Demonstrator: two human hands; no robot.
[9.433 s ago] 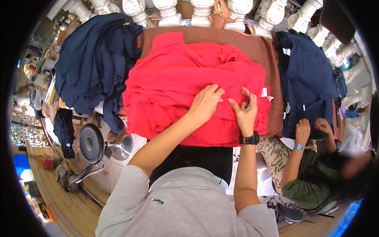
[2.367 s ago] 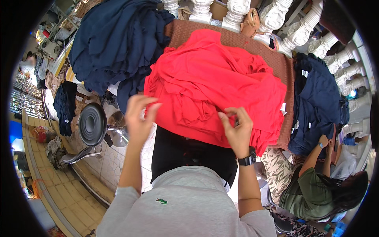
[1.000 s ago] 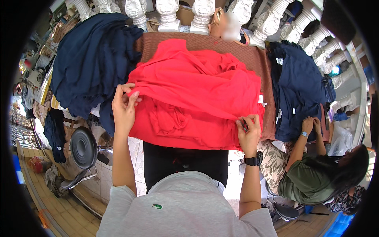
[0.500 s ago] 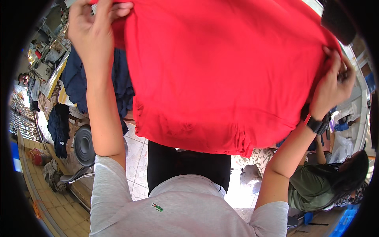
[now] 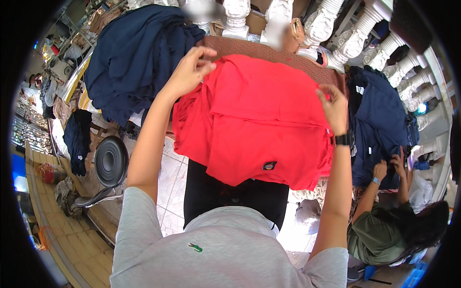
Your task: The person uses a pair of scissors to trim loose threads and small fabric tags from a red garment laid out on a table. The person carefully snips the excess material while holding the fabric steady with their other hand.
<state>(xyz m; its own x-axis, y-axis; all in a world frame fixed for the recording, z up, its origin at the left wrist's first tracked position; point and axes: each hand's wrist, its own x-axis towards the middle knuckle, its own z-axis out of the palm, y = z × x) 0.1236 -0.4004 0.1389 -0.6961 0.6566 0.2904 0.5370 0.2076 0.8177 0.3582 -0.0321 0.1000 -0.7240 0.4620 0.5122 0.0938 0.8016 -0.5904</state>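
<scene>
Red garments (image 5: 259, 105) lie in a pile in front of me, the top one spread fairly flat with a small dark label near its lower edge. My left hand (image 5: 189, 72) hovers at the pile's far left corner, fingers bent and apart, holding nothing. At the right edge of the red cloth is my right hand (image 5: 334, 108), its fingers loosely curled with a gap to the thumb and no cloth visible between them. A dark watch band is on that wrist.
A brown woven cover (image 5: 278, 57) lies under the red pile. Dark navy garments are heaped on the left (image 5: 139, 53) and more navy garments (image 5: 379, 120) on the right, where a co-worker's hands (image 5: 386, 168) touch them. White balusters (image 5: 326, 24) line the far side. A black round stool seat (image 5: 111, 161) stands left.
The red garment held up and stretched between both hands has come down onto the pile, and both hands have let go. The navy heaps and the balusters now show.
</scene>
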